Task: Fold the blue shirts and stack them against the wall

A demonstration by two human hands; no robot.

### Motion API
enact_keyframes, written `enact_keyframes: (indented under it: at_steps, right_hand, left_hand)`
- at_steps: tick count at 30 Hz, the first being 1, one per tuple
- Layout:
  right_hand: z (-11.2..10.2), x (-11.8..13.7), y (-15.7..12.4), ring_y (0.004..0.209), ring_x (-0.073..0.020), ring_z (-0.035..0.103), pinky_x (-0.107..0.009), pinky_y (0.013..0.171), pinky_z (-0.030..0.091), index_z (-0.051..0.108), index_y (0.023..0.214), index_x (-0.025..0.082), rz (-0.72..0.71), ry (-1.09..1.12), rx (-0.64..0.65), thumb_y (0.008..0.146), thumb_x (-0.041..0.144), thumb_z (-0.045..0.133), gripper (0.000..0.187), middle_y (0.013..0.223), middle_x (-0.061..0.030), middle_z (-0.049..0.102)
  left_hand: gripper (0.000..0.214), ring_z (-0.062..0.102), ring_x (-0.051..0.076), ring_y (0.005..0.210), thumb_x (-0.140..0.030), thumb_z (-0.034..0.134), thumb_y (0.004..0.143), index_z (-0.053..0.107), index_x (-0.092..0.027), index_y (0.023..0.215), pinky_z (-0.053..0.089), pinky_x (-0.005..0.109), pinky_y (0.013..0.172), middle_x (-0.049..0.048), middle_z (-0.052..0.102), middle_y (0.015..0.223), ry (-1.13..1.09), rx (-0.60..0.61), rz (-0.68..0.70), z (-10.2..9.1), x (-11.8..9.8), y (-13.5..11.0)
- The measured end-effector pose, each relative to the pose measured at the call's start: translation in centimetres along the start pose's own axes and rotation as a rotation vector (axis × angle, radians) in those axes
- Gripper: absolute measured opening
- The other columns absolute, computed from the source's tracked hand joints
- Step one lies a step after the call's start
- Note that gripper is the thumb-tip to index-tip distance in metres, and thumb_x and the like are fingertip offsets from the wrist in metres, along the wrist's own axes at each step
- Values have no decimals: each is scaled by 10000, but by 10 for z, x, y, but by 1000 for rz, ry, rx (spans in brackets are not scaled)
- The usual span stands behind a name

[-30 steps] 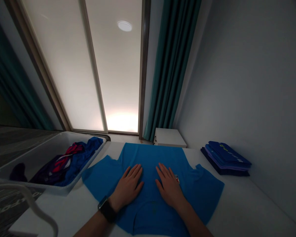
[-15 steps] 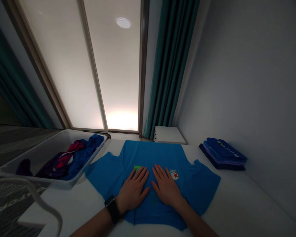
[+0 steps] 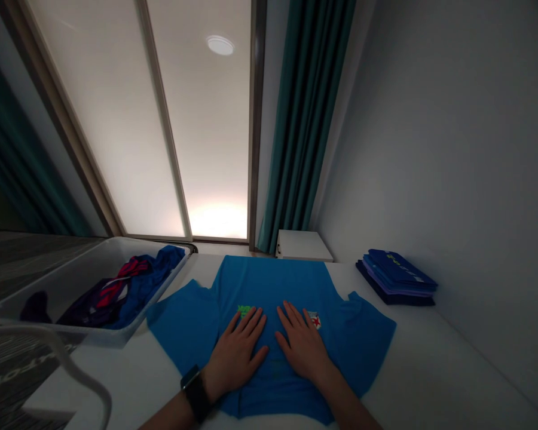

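Observation:
A blue T-shirt lies spread on the white table, its sleeves out to both sides and its collar end toward me. My left hand rests flat on its chest area, fingers stretched, just below a green print. Beside it, my right hand presses flat on the fabric, fingers apart, next to a small badge with a red star. A dark watch is on my left wrist. Neither hand grips the cloth.
On the left stands a translucent plastic bin holding crumpled blue, red and dark clothes. A stack of folded clothes sits at the right by the wall. A pale curved tube crosses the lower left. Behind the table is a white cabinet.
Both hands stay flat on the T-shirt and have slid slightly toward me. The whole view has shifted a little, so the bin and stack appear further left.

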State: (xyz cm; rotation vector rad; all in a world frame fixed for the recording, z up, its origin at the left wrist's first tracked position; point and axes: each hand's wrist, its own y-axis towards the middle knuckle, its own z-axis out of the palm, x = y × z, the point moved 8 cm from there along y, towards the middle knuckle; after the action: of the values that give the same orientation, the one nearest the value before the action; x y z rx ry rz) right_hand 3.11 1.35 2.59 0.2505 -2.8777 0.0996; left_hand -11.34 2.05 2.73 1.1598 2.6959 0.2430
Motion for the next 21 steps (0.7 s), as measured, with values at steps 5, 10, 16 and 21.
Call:
enact_keyframes:
  at_steps: [5,10,16,21]
  right_hand:
    - [-4,-28,-3,1474,-210,65,-442,1201,43,188,1532,202,129,17,8,956,619,60,723,1600,-13,106]
    - [-5,-32,-1,1474,-200,73,-431,1202,28,201,1529,201,137,33,-4,967,597,107,694,1598,-9,134]
    - [-24,-70,-2,1473,-195,80,-412,1204,45,216,1527,182,259,46,-184,987,504,91,641,1600,0,135]
    - [-17,-115,-16,1471,-203,103,-402,1201,68,221,1521,128,313,-13,-101,979,506,161,665,1594,-41,160]
  left_hand:
    - [595,319,262,1412,-533,317,985,257,-270,1515,258,473,1155,43,303,1555,-29,-16,-9,0,2,0]
    - [615,323,296,1407,-583,302,967,341,-258,1487,290,528,1124,76,348,1536,-90,118,-95,-6,4,12]
    - [581,283,278,1428,-549,290,982,301,-285,1499,239,520,1153,52,291,1564,-93,102,-121,-7,5,27]
    - [576,283,270,1428,-550,267,989,246,-307,1511,224,509,1164,33,272,1569,-65,91,-94,12,11,21]
